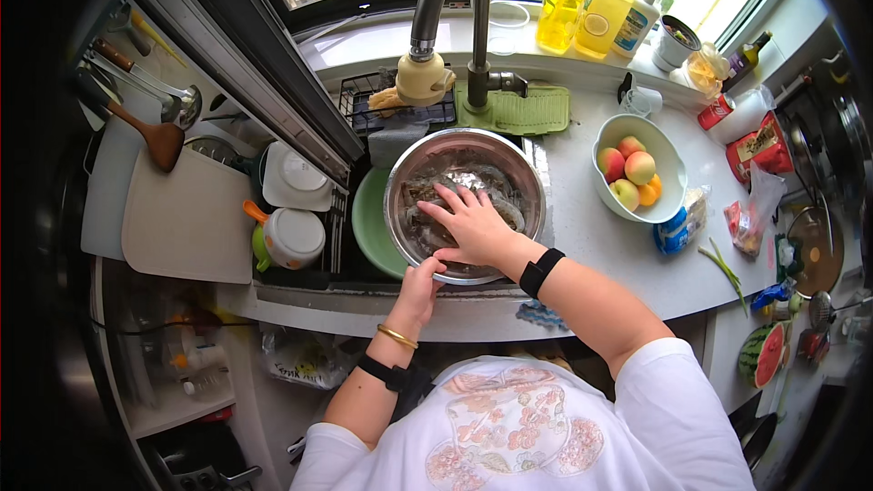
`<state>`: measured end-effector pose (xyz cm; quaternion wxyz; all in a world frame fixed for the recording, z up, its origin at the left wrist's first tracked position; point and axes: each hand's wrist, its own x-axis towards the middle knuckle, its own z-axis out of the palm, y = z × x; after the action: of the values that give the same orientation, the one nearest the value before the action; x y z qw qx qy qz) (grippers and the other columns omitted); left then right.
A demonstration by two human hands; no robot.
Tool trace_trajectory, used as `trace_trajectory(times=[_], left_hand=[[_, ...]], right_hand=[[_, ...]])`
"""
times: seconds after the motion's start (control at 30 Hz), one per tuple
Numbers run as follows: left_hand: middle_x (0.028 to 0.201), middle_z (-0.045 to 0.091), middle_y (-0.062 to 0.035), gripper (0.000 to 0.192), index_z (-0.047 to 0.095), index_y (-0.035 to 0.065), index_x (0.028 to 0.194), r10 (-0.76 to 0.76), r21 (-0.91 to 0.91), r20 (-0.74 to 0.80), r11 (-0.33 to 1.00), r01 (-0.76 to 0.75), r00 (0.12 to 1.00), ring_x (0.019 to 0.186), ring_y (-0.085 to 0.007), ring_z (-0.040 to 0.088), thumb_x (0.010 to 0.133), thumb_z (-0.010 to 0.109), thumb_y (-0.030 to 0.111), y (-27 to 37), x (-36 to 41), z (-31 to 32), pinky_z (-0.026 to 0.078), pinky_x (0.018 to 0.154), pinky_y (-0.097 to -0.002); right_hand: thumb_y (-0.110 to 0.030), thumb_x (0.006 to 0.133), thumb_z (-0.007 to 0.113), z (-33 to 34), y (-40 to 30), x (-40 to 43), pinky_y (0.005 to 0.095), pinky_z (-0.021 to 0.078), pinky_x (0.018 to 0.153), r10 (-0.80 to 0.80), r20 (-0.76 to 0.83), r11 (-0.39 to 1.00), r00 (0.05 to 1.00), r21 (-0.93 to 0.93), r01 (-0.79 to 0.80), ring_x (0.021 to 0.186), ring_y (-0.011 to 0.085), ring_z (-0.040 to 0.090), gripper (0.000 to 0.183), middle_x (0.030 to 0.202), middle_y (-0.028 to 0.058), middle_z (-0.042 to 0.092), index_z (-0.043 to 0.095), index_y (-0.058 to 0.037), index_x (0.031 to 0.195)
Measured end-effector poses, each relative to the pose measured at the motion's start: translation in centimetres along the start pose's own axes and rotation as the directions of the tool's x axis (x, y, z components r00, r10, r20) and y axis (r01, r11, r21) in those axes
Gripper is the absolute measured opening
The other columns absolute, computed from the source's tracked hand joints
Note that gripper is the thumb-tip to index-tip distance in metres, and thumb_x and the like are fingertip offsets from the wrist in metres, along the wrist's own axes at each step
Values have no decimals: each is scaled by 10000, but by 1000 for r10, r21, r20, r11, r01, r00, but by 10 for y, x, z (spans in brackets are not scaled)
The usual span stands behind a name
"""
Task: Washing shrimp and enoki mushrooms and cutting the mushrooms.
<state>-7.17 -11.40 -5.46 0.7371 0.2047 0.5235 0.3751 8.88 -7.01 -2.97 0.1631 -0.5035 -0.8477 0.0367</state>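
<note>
A stainless steel bowl (533,170) sits over the sink, partly covering a light green basin (372,218). Inside the bowl lie greyish, translucent pieces, probably raw shrimp (501,201), in what looks like water. My left hand (417,292) grips the bowl's near rim, thumb on top. Over the bowl spreads my right hand (470,225), palm down, its fingertips at the shrimp and nothing visibly grasped. The contents under that palm are hidden. Above the bowl's far side hangs the faucet's cream spray head (417,80).
Left of the sink are upturned dishes (294,239) and a cutting board (187,218). A pale bowl (672,201) of peaches stands right, near scallions (724,269). Soap bottles (565,7) line the windowsill. A green drain mat (539,109) lies behind the faucet (479,34).
</note>
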Motion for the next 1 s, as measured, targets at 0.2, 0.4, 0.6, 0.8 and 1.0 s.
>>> trace_trajectory(times=[0.2,0.4,0.6,0.8,1.0], left_hand=[[756,590,-31,76,604,20,767,-12,26,-15,1000,13,1000,685,-129,562,774,553,76,0,2,-2,449,650,-265],[749,595,-43,65,583,25,767,16,30,-31,999,-15,999,677,-153,575,787,528,53,0,6,-8,462,637,-281],[733,585,-37,55,585,26,764,33,53,-67,998,-29,997,661,-143,566,780,543,57,6,0,0,448,626,-271],[650,539,18,98,585,44,707,62,152,-117,987,-44,991,525,-72,453,750,576,131,4,5,-10,294,472,-229],[702,552,0,82,590,15,755,128,196,-173,976,-94,977,580,-87,471,744,555,88,10,-4,-5,349,524,-235]], right_hand=[[-169,681,716,-6,15,5,408,446,875,59,192,997,980,29,-66,1070,296,513,594,1221,85,501,506,-184,1237],[-200,707,727,-28,40,-11,420,429,899,148,-60,989,987,29,-147,1075,311,509,561,1219,113,502,516,-152,1225],[-264,686,761,-22,27,-18,417,416,923,273,149,954,950,82,-287,1129,334,464,701,1263,205,441,445,-73,1281],[-423,754,692,10,35,-11,438,303,1054,365,-45,891,930,308,-334,1247,391,356,865,1374,242,340,290,29,1371],[-485,740,679,34,26,-10,447,313,1043,397,-111,868,911,367,-334,1235,382,371,897,1373,220,353,297,24,1371]])
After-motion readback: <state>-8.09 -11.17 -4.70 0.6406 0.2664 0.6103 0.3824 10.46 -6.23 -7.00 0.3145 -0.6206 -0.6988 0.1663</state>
